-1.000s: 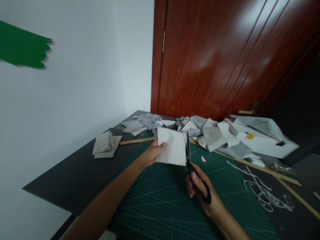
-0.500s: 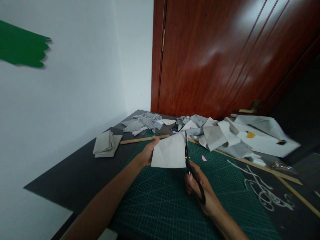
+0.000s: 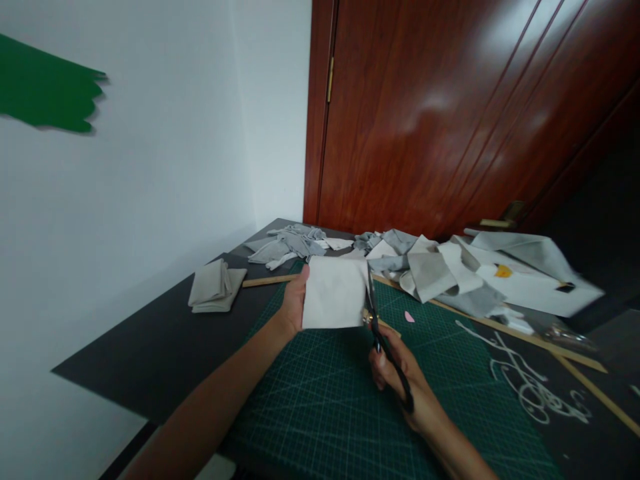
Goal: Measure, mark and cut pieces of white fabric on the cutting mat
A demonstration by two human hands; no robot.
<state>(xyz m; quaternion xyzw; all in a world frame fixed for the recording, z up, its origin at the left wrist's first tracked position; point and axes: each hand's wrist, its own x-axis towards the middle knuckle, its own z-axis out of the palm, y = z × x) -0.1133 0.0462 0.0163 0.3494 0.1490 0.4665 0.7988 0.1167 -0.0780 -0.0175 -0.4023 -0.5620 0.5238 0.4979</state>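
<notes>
My left hand [image 3: 294,303] grips the left edge of a squarish off-white fabric piece [image 3: 334,293], held up above the green cutting mat [image 3: 320,400]. My right hand [image 3: 397,363] is closed around the black handles of a pair of scissors [image 3: 376,331]. The blades point away from me along the fabric's right edge, and a narrow strip seems to curl beside them. Whether the blades are fully closed is hard to make out. A small pink scrap [image 3: 409,317] lies on the mat to the right of the scissors.
A folded beige cloth stack [image 3: 213,287] sits at left. Grey scraps [image 3: 290,243] are heaped at the back, with more fabric pieces [image 3: 430,273] at right. Thin white strips [image 3: 540,387] curl at the right. A wooden strip [image 3: 580,357] crosses the mat's right side.
The fabric has shifted slightly left and up and now looks narrower and squarer. The scissors stay at its right edge, their blades leaning a little more to the left.
</notes>
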